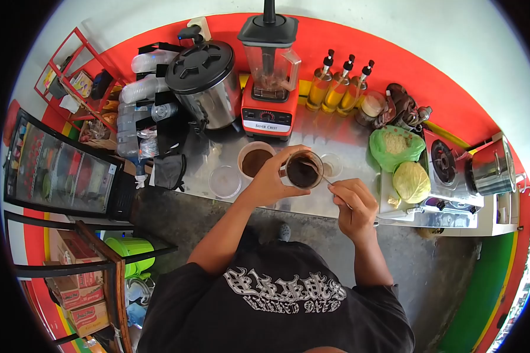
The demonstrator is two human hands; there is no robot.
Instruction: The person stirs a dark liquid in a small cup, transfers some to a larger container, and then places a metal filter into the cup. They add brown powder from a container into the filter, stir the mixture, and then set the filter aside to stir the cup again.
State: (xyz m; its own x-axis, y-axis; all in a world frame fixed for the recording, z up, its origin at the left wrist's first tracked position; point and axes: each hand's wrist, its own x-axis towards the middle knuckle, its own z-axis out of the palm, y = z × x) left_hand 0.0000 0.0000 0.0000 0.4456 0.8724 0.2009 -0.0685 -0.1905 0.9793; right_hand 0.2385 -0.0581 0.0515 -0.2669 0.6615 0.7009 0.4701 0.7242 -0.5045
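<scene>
The left hand (269, 179) was curled around a clear cup (304, 169) of dark brown liquid, held raised above the steel counter (312, 138), while the right hand (354, 203), fingers pinched closed, gripped a thin spoon (330, 183) angled into that cup.

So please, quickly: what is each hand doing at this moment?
Left hand: closed around the cup of dark powder.
Right hand: closed on a thin spoon reaching into the cup.
</scene>
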